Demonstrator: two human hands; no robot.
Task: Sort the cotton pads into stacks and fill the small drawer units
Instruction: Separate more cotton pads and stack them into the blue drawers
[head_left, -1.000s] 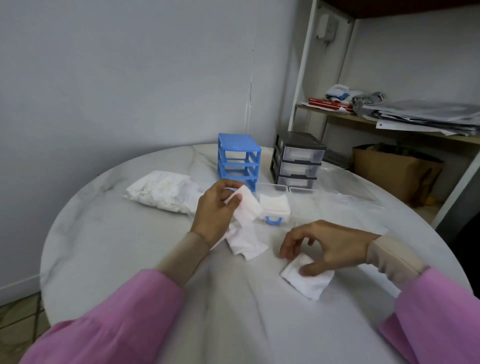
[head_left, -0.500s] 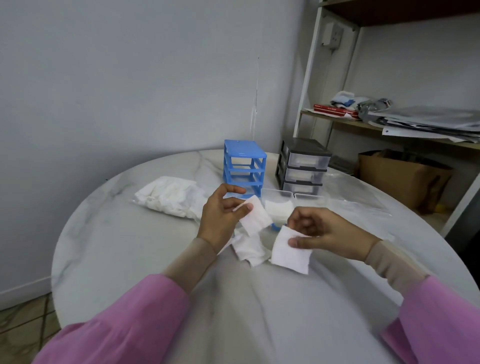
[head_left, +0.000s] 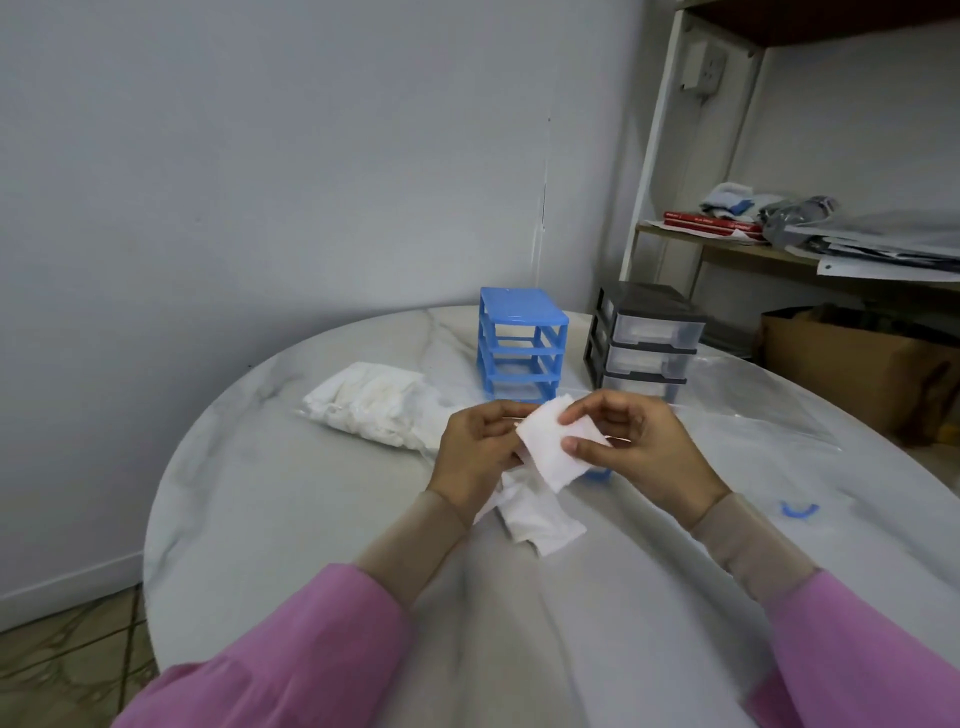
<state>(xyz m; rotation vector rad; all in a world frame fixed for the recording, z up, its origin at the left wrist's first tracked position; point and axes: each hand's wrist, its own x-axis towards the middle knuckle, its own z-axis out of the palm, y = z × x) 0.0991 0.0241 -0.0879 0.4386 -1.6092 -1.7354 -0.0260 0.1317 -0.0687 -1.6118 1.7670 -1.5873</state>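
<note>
Both hands meet above the table's middle, holding white square cotton pads (head_left: 551, 446) between them. My left hand (head_left: 475, 453) grips the pads from the left; my right hand (head_left: 636, 448) pinches them with thumb on top. Below the hands a few loose pads (head_left: 535, 519) lie on the marble table (head_left: 291, 499). A bag of pads (head_left: 371, 402) lies to the left. Behind stand the blue drawer frame (head_left: 521, 345), with no drawers in it, and the black drawer unit (head_left: 644, 343) with clear drawers. A clear drawer with a blue handle (head_left: 597, 474) is mostly hidden behind my right hand.
A loose blue handle (head_left: 799, 509) lies at the right on the table. A clear plastic bag (head_left: 753, 410) lies flat beyond it. A shelf (head_left: 727, 249) with papers and a cardboard box (head_left: 852, 364) stand to the right of the table.
My right hand lifted a pad from the table and brought it up to the pad in my left hand; the two now overlap between both hands. The camera tilted down.
</note>
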